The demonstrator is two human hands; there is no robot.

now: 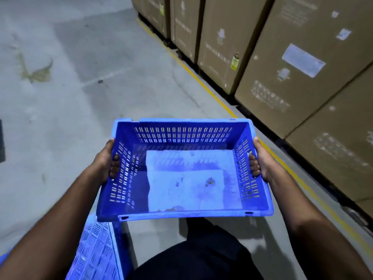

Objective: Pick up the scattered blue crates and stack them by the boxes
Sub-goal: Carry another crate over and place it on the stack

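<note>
Nearest the camera, at 6 o'clock, a dark-trousered leg (201, 257) shows below the blue crate (181, 214), which the person holds above the floor at the centre of the view. The left hand (105, 162) grips the crate's left end wall at 9 o'clock, and the right hand (260, 160) grips its right end wall at 3 o'clock; the fingers (114, 166) of each hand curl through the handle opening into the crate, the thumbs on the rim. The crate is rectangular and open-topped, with slotted walls and a thick rim. A pale, stained sheet (187, 182) lies flat on its bottom. At 7 o'clock, partly hidden under the left forearm, a second blue crate (96, 255) with slotted sides stands on the floor. The floor (80, 98) is grey concrete, blotched and stained. A yellow line (201, 81) runs across it from 12 toward 4 o'clock. Beyond that line, from 12 to 3 o'clock, stands a row of large brown cardboard boxes (292, 67) with labels.
</note>
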